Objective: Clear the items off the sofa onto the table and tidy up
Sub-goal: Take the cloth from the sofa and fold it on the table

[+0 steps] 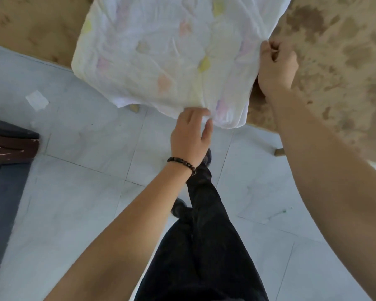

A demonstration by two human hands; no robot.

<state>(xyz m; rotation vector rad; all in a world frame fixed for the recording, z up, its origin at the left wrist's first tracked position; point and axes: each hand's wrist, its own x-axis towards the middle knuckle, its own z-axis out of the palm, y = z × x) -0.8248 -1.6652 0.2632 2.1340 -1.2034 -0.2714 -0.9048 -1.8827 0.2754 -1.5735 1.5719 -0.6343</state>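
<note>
We are holding a white quilt [161, 51] with faint pink, yellow and lilac patches, and it is lying folded across the brown mottled table [334, 51]. Its near edge is hanging past the table's rim, over the pale tiled floor [85, 137]. Our left hand [190, 131], with a dark beaded bracelet [181, 162] on the wrist, is pinching that near edge between thumb and fingers. Our right hand [277, 66] is clenching the quilt's right-hand edge, fingers curled in and bunching the cloth into a gather above the tabletop.

Below the arms, our black trousers [204, 246] and dark shoes are showing against the tiles. A small scrap of white paper [37, 100] is lying on the floor to the left. At the far left a dark brown and grey shape [11, 144] is jutting in, possibly part of the sofa, though the view is cutting most of it off.
</note>
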